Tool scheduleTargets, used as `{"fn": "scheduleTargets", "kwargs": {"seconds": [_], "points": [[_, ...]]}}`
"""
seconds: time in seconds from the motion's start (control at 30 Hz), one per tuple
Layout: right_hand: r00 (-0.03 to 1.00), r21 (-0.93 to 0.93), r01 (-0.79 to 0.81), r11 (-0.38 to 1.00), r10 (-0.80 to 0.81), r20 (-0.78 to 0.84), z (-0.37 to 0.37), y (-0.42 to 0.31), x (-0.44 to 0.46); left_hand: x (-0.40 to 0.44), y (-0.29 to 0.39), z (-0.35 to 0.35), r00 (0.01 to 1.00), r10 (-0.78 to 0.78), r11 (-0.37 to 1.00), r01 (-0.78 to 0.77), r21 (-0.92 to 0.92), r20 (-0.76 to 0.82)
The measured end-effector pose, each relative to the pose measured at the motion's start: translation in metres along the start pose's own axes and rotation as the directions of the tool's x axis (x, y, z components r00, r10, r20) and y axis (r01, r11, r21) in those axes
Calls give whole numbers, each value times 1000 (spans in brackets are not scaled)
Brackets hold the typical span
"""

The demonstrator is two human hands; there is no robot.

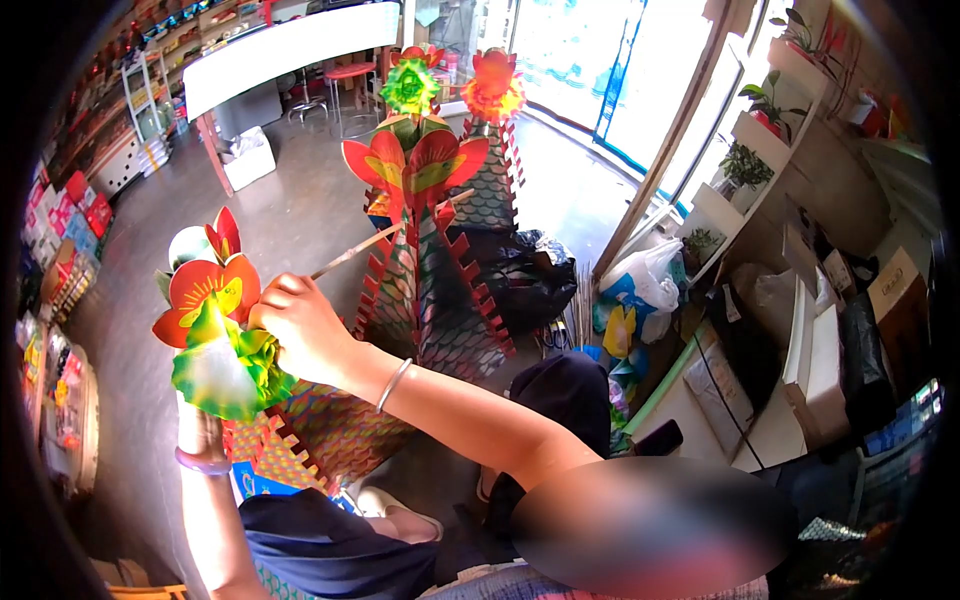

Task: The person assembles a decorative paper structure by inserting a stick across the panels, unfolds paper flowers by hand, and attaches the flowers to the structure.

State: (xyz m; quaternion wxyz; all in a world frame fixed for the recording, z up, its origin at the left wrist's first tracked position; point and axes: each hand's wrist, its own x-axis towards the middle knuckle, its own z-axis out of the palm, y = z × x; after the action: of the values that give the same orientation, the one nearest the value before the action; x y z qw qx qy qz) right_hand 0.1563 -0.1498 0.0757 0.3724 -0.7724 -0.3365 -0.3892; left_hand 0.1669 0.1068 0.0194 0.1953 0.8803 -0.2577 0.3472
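Observation:
At the left, a red petal piece [205, 290] tops a patterned, red-edged cone [345, 435], with a green and yellow ruffled flower [222, 368] on its near side. My right hand [300, 325] has its fingers bent at the flower's right edge; a thin wooden stick [358, 248] sticks out from it to the upper right. My left hand [200, 415] is mostly hidden behind the ruffled flower, only the wrist with a purple bangle showing below, so its fingers cannot be seen. Further forward stands another scaled cone [415, 300] with red petals [415, 165] on top.
Behind stand further cones topped by a green flower [409, 85] and a red-yellow flower [493, 88]. A black plastic bag [530, 285] lies right of the middle cone. White plant shelves [715, 212] and boxes [815, 350] line the right; a white-covered table [290, 55] is at the back.

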Motion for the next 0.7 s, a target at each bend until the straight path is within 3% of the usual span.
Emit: {"fn": "scheduleTargets", "kwargs": {"seconds": [0.27,0.4,0.5,0.67,0.7], "points": [[1000,21,8,1000,-8,-16,1,1,2,1,-13,27,993,-24,992,39,121,-118],[999,29,15,999,-14,-30,3,2,3,9,18,32,937,-108,993,118,9,-332],[1000,41,1,999,0,-26,2,2,3,5,16,39,929,-97,993,115,29,-358],[999,46,-2,999,4,-35,4,3,4,13,6,22,988,-20,981,49,187,-152],[999,50,0,999,2,-38,2,3,5,14,4,22,992,-67,997,70,23,-107]]}}
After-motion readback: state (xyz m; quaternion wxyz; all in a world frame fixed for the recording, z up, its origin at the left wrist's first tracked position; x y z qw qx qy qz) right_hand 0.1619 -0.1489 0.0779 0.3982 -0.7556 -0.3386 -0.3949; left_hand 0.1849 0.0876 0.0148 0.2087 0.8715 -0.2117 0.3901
